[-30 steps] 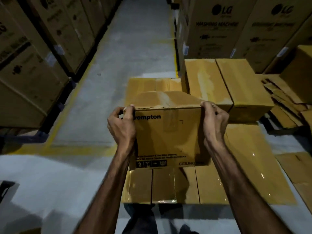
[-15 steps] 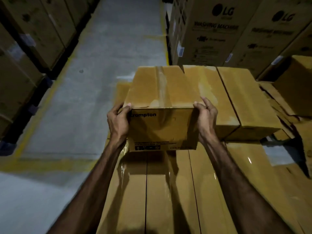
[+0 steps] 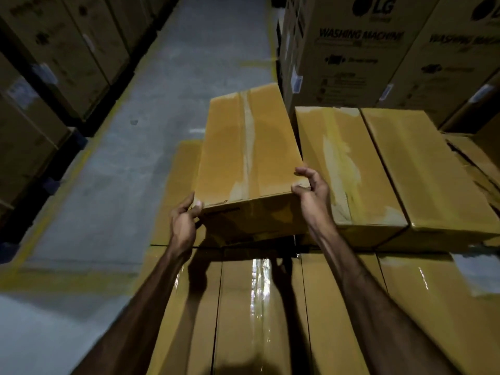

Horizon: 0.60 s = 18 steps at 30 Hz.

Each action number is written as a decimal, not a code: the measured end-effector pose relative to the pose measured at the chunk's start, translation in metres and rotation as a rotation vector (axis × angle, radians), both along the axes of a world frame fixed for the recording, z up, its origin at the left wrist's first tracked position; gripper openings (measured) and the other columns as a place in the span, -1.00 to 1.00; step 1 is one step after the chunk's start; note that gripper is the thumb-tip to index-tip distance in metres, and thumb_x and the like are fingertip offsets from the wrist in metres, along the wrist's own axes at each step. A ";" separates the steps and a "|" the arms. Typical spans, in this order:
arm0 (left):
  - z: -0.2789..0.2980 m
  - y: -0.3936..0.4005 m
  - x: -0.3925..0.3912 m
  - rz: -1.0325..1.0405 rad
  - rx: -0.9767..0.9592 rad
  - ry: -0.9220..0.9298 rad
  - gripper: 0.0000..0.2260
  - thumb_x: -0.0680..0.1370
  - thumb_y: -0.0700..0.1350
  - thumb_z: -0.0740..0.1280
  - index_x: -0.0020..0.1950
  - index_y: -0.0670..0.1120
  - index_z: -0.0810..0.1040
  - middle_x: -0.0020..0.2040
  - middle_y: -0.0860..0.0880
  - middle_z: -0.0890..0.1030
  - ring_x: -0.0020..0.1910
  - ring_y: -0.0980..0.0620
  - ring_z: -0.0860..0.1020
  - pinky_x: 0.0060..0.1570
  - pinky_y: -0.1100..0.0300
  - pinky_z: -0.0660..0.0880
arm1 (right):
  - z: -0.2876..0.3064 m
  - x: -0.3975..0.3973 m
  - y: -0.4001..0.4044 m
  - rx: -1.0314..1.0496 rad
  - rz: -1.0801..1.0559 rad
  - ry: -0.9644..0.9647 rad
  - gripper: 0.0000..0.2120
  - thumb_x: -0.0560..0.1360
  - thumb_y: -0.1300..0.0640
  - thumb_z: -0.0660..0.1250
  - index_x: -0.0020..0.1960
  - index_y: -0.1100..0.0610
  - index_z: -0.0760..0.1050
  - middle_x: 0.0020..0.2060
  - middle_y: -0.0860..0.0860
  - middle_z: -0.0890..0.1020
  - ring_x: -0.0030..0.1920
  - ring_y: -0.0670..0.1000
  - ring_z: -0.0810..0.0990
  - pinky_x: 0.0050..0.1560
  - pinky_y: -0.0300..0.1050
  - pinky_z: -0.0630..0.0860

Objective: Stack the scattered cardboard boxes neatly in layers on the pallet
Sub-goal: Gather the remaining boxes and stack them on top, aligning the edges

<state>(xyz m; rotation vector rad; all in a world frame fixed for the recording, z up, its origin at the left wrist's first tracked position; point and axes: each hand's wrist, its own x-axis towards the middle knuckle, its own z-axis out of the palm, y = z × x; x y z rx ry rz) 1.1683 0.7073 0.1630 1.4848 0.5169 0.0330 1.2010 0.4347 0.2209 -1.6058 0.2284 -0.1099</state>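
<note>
Since a moment ago we have pushed the box (image 3: 250, 155) forward onto the second layer, beside two stacked boxes (image 3: 378, 169). Our left hand (image 3: 184, 223) and right hand (image 3: 313, 193) grasp its near corners, fingers curled.

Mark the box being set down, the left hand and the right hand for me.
Box being set down (image 3: 249, 150): head view, middle of its taped top face.
Left hand (image 3: 184, 226): head view, back of the hand at the box's near left corner.
Right hand (image 3: 313, 196): head view, back of the hand at the near right corner.
</note>
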 end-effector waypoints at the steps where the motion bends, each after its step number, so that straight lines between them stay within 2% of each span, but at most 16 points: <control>1: -0.005 0.000 0.006 0.000 0.004 0.007 -0.59 0.71 -0.24 0.25 0.59 -0.14 0.43 0.53 -0.15 0.49 0.45 -0.11 0.51 0.43 -0.14 0.47 | -0.007 0.005 -0.001 0.007 0.005 0.008 -0.61 0.58 0.44 0.32 0.22 0.01 0.56 0.54 -0.03 0.44 0.54 -0.09 0.35 0.38 -0.25 0.37; 7: -0.026 0.006 0.034 -0.024 0.007 0.017 -0.55 0.70 -0.27 0.25 0.60 -0.11 0.41 0.57 -0.12 0.45 0.53 -0.16 0.42 0.49 -0.22 0.41 | -0.047 0.018 -0.007 -0.014 0.004 0.063 -0.62 0.58 0.42 0.34 0.19 -0.03 0.56 0.57 -0.05 0.39 0.54 -0.11 0.34 0.52 -0.11 0.35; 12: -0.038 0.001 0.039 -0.049 -0.005 0.037 -0.50 0.67 -0.35 0.22 0.63 -0.14 0.34 0.63 -0.11 0.33 0.58 -0.15 0.35 0.56 -0.21 0.31 | -0.075 0.021 -0.020 -0.086 0.030 0.130 -0.62 0.57 0.42 0.35 0.19 -0.02 0.56 0.54 -0.05 0.43 0.54 -0.10 0.35 0.48 -0.14 0.38; 15: -0.047 0.000 0.042 -0.070 0.032 0.027 -0.47 0.63 -0.35 0.26 0.61 -0.14 0.36 0.61 -0.09 0.37 0.58 -0.11 0.36 0.58 -0.23 0.27 | -0.090 0.023 -0.028 -0.151 0.037 0.179 -0.63 0.56 0.44 0.36 0.20 0.02 0.57 0.49 -0.05 0.49 0.53 -0.11 0.38 0.47 -0.20 0.36; 18: -0.056 -0.004 0.042 -0.063 0.034 0.036 -0.47 0.63 -0.40 0.25 0.61 -0.16 0.37 0.61 -0.09 0.37 0.58 -0.10 0.36 0.59 -0.19 0.27 | -0.099 0.024 -0.032 -0.215 0.045 0.204 -0.63 0.54 0.42 0.40 0.21 0.04 0.56 0.39 -0.06 0.56 0.44 -0.15 0.43 0.36 -0.31 0.36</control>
